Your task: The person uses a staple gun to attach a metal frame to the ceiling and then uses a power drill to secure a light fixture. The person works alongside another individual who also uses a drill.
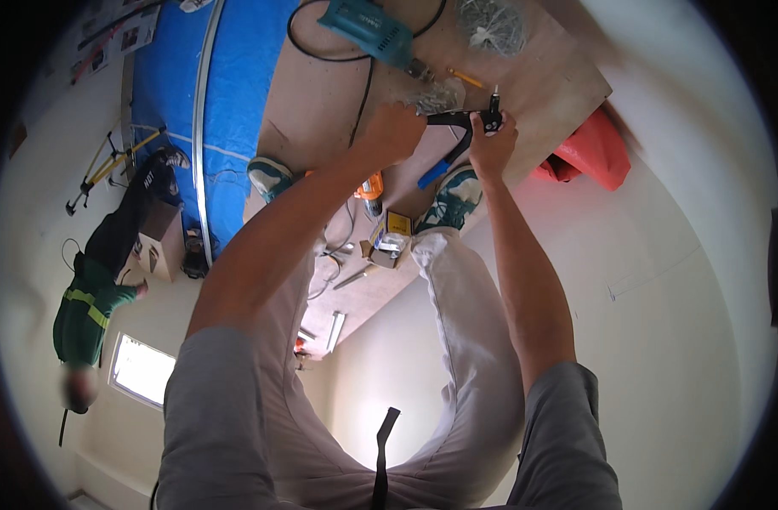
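Observation:
In both hands I have a hand riveter (457, 121), black with long arms and a short upright nose. My left hand (397, 134) is closed in a fist around the end of one arm. Closed about the tool's head is my right hand (494, 144). The second arm slants down between my hands and ends in a blue grip (433, 173), which neither hand touches. Just beyond the left fist lies a clear bag of small metal pieces (438, 98). A yellow pencil-like stick (466, 78) rests beyond the riveter.
A teal corded power drill (368, 32) lies on the brown board (312, 102) under my feet, near a clear bag (491, 25). Between my shoes are an orange drill (370, 189) and an opened box (392, 231). A red bag (597, 149) sits right; a co-worker (87, 306) is left.

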### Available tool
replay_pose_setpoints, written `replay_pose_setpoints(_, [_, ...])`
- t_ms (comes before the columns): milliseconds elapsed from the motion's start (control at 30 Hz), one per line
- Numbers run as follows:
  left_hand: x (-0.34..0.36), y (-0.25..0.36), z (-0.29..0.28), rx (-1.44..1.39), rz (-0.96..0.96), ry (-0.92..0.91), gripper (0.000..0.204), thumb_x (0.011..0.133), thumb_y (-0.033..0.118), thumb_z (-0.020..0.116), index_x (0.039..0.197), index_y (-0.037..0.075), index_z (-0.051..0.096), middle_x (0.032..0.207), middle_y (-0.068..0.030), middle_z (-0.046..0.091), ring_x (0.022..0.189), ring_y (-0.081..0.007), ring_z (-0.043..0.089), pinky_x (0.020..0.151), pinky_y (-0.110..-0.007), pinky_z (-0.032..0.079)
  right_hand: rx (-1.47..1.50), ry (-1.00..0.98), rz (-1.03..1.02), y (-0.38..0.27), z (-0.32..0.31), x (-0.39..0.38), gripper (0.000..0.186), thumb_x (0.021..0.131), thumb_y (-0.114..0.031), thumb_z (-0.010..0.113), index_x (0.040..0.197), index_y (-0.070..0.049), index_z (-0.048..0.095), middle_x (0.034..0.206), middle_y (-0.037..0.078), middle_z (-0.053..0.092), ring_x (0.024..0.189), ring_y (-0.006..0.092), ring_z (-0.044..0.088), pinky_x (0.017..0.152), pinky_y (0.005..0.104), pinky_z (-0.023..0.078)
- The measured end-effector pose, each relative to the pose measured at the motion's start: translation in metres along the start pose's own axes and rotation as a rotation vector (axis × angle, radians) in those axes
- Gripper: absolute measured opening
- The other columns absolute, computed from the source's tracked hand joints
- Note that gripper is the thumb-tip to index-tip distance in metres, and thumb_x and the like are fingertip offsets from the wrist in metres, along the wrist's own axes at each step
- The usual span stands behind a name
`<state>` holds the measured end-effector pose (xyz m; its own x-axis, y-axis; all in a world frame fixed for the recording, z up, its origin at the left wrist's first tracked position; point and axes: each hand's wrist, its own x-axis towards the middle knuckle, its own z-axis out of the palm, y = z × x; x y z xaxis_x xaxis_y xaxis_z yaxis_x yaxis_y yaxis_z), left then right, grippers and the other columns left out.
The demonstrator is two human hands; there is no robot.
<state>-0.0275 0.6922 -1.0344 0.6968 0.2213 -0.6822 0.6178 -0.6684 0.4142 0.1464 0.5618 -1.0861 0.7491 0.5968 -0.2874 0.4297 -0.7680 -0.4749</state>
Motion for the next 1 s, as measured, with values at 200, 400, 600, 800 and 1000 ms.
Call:
replay_pose_setpoints(200, [0.030,-0.073,-0.063,0.571,-0.060,0.728,0.070,0.083,0.020,0.079,0.147,0.018,0.051,0.141,-0.0099,0.055,0.140,-0.0307,0.045,0.117,-0.048,0.036,0.014,-0.039,0.123,-0.004,0.008,-0.001,0.072,0.087,-0.036,0.080,0.139,0.002,0.049,0.124,0.029,0.057,0.116,0.0443,0.058,0.101,0.0480,0.047])
replay_pose_setpoints(400, [0.058,-0.120,-0.078,0.673,0.035,0.397,0.095,0.068,0.025,0.091,0.151,0.023,0.046,0.145,-0.0077,0.053,0.140,-0.0260,0.045,0.119,-0.050,0.032,-0.036,0.021,0.121,-0.030,-0.033,-0.015,0.076,0.089,-0.033,0.074,0.147,0.002,0.041,0.140,0.033,0.045,0.132,0.0476,0.046,0.110,0.0514,0.040])
replay_pose_setpoints(600, [-0.015,-0.120,-0.110,0.415,0.111,0.421,0.091,0.055,0.028,0.092,0.137,0.017,0.052,0.133,-0.0101,0.058,0.135,-0.0278,0.050,0.121,-0.049,0.031,-0.112,-0.106,-0.093,-0.033,-0.106,-0.050,0.072,0.089,-0.021,0.072,0.149,0.000,0.038,0.142,0.028,0.043,0.134,0.0460,0.041,0.113,0.0527,0.037])
replay_pose_setpoints(800, [-0.239,-0.088,-0.162,-0.197,0.015,0.616,0.084,0.056,0.029,0.087,0.130,0.009,0.053,0.123,-0.0163,0.060,0.120,-0.0357,0.058,0.121,-0.052,0.033,-0.075,-0.185,-0.138,-0.065,-0.205,-0.132,0.069,0.089,-0.016,0.072,0.148,0.001,0.041,0.143,0.027,0.045,0.134,0.0438,0.043,0.114,0.0481,0.037])
replay_pose_setpoints(1000, [-0.540,-0.002,-0.232,-0.918,-0.210,0.789,0.081,0.058,0.020,0.087,0.129,0.005,0.052,0.112,-0.0111,0.065,0.104,-0.0282,0.066,0.101,-0.041,0.050,0.028,-0.390,-0.072,-0.173,-0.331,-0.226,0.065,0.091,-0.011,0.071,0.149,-0.001,0.043,0.144,0.022,0.047,0.130,0.0346,0.051,0.104,0.0444,0.048])
